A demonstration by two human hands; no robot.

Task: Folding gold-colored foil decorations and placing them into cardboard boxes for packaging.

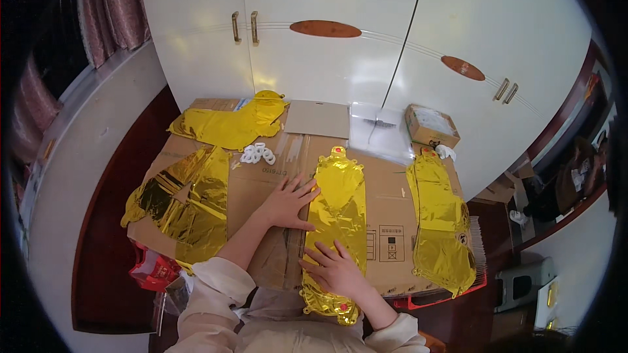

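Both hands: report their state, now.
Left hand: open, palm down, fingers spread, fingertips at the left edge of the middle gold foil piece.
Right hand: open, palm down over the foil's lower half, not gripping it.

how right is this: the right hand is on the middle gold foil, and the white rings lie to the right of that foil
The side is wrong: in the head view, the white rings lie to the left of the middle gold foil. The right hand is indeed on that foil.
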